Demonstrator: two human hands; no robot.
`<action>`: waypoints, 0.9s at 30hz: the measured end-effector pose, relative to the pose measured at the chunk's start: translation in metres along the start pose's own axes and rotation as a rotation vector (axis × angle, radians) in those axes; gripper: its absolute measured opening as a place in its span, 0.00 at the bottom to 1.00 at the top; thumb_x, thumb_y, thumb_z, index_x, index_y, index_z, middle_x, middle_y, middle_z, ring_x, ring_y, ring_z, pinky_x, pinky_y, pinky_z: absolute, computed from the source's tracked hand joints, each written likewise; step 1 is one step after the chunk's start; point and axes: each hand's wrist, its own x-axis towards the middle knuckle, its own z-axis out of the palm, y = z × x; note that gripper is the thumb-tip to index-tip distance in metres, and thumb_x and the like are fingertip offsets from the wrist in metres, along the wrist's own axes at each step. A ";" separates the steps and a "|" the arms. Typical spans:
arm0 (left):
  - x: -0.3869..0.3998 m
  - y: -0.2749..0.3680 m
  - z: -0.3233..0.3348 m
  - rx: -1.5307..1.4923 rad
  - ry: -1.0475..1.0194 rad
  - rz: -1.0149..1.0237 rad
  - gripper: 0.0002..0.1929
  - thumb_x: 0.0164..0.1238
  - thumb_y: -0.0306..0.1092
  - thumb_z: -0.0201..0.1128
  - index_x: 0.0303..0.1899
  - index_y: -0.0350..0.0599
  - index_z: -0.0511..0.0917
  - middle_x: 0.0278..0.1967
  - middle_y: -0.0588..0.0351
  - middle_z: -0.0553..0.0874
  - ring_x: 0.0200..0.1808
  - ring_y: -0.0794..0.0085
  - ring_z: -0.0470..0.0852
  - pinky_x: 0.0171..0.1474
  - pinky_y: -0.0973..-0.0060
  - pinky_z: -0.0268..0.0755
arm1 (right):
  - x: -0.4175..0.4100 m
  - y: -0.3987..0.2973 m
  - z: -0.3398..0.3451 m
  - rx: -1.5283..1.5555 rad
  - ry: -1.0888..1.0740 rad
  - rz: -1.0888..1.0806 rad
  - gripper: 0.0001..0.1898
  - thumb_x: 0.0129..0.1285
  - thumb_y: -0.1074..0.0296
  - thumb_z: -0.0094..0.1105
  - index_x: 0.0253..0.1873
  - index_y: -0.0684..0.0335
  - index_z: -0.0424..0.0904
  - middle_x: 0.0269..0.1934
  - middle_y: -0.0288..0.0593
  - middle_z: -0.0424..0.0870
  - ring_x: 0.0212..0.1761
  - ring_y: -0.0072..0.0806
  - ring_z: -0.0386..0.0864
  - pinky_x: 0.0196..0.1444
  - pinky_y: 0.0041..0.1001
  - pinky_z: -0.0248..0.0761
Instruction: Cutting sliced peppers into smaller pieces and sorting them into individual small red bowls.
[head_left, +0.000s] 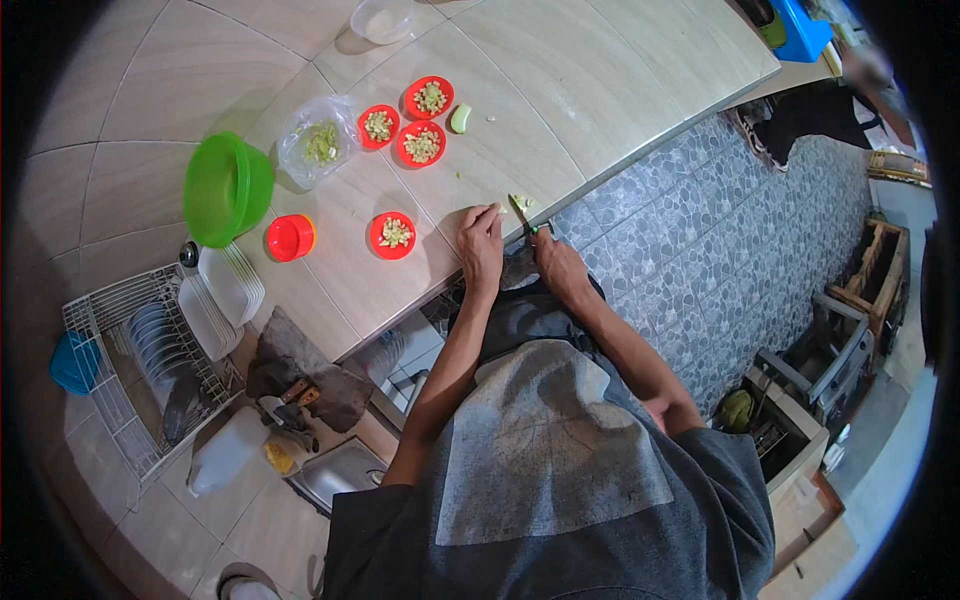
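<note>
My right hand grips a small kitchen knife, its dark blade lying over the counter edge. Just left of the blade, my left hand rests on the tiled counter, fingertips pinched on a small pale piece, mostly hidden. Cut pale-green bits lie beside the knife tip. Diced pale-green pieces fill a red bowl to the left and three more farther back: one red bowl, another red bowl and a third red bowl. A larger pale-green chunk sits beside these.
A clear plastic bag holds green scraps. Left of it stand a green basin and stacked red bowls. A dish rack, white trays and a sink lie lower left. A person is at far right.
</note>
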 end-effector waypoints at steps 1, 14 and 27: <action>0.000 0.000 0.000 -0.008 -0.001 -0.016 0.10 0.60 0.24 0.61 0.43 0.34 0.81 0.39 0.47 0.81 0.40 0.57 0.81 0.43 0.68 0.74 | 0.000 -0.002 -0.001 0.016 -0.004 -0.008 0.08 0.68 0.67 0.41 0.46 0.66 0.62 0.22 0.56 0.80 0.24 0.48 0.81 0.23 0.43 0.74; -0.003 -0.003 0.003 0.004 0.039 0.009 0.09 0.60 0.25 0.63 0.42 0.36 0.81 0.39 0.48 0.81 0.40 0.56 0.81 0.43 0.66 0.74 | -0.001 -0.006 0.002 0.100 0.041 -0.098 0.10 0.71 0.61 0.40 0.44 0.63 0.61 0.20 0.56 0.79 0.23 0.52 0.79 0.23 0.46 0.71; 0.000 -0.004 0.002 -0.084 0.064 -0.049 0.10 0.56 0.23 0.65 0.40 0.36 0.82 0.37 0.49 0.84 0.37 0.60 0.83 0.39 0.70 0.75 | 0.008 -0.016 -0.004 -0.025 -0.062 -0.031 0.09 0.70 0.64 0.39 0.43 0.64 0.62 0.24 0.57 0.81 0.25 0.51 0.81 0.26 0.45 0.74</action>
